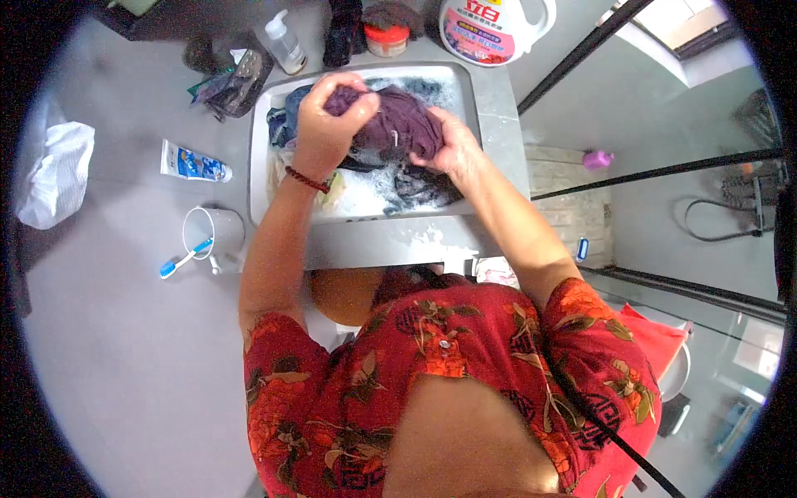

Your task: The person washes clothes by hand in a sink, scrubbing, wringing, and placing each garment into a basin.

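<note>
A wet, bunched dark purple garment (400,124) is held up over the sink (259,187). My left hand (336,120) is closed round its left end, with the thumb pressing on the cloth. At the other end, my right hand (452,145) grips the cloth with curled fingers. Below lie soapy water with white suds (361,191), a dark garment (419,184), blue cloth (286,116) and pale yellowish cloth (332,195). The garment's exact type cannot be made out.
Behind the sink stand a detergent jug (486,33), a red-lidded tub (387,40) and a clear pump bottle (285,43). Leftward are a toothpaste tube (195,162), a white cup (228,228) with a blue toothbrush (184,259), and white cloth (58,176). Glass panels stand at right.
</note>
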A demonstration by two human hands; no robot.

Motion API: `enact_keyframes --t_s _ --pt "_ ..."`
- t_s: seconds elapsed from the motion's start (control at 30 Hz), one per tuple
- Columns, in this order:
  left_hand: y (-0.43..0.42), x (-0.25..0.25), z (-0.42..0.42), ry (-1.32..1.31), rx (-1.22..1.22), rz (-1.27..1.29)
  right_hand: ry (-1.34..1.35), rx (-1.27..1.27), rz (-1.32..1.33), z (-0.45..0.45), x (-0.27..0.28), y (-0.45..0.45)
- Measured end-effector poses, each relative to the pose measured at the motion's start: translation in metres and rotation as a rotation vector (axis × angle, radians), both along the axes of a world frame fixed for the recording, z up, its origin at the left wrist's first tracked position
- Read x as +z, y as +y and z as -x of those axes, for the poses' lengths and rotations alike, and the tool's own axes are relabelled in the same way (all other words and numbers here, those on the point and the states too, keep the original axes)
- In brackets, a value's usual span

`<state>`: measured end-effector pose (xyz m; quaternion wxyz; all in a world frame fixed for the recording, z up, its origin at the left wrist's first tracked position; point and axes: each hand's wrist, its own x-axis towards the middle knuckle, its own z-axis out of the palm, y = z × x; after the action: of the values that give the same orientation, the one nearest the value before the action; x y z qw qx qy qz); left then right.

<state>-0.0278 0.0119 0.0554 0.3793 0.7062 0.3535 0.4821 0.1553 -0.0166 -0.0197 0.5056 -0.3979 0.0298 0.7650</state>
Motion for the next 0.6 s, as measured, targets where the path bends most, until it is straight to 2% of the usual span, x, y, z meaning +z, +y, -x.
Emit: enact_keyframes --t_s 0.03,0.07,0.1,0.13,0.17,0.2,0.23,0.27,0.37,0.43,0.47,0.53,0.57,0.6 --pt "0.002 -0.011 0.003 0.002 0.000 -0.005 0.002 0.000 -0.005 0.000 0.004 0.004" --pt "0.005 -0.024 0.007 -0.080 0.027 0.137 -0.152 -0.113 -0.171 0.001 0.006 0.008" --pt "0.009 -0.039 0.014 0.157 0.061 -0.121 -0.308 -0.225 -0.335 0.004 0.016 0.010" --pt "0.014 -0.055 0.020 0.363 0.141 -0.393 -0.432 -0.275 -0.388 0.006 0.026 0.008" --pt "0.014 -0.068 0.018 0.360 0.141 -0.393 -0.435 -0.275 -0.388 0.010 0.033 0.009" --pt "0.012 -0.076 0.013 -0.007 0.073 -0.019 -0.699 -0.253 -0.490 0.014 0.038 0.011" --pt "0.012 -0.081 0.011 -0.184 0.026 0.174 -0.964 -0.223 -0.589 0.019 0.043 0.011" --pt "0.011 -0.083 0.009 -0.379 0.007 0.360 -1.102 -0.251 -0.682 0.026 0.053 0.008" --pt "0.011 -0.065 0.007 -0.693 -0.143 0.857 -1.387 -0.132 -0.927 0.044 0.083 -0.003" --pt "0.008 -0.061 0.006 -0.746 -0.192 0.958 -1.634 -0.205 -1.287 0.054 0.104 -0.009" --pt "0.002 -0.049 0.007 -0.413 -0.222 0.598 -1.627 -0.226 -1.419 0.060 0.105 -0.009" --pt "0.021 -0.063 0.008 -0.642 -0.468 0.910 -1.709 -0.043 -1.540 0.065 0.109 -0.014" --pt "0.025 -0.054 0.008 -0.638 -0.475 0.915 -1.741 0.026 -1.595 0.067 0.113 -0.019" --pt "0.028 -0.038 0.008 0.206 -0.399 0.441 -1.747 0.023 -1.587 0.069 0.113 -0.023"
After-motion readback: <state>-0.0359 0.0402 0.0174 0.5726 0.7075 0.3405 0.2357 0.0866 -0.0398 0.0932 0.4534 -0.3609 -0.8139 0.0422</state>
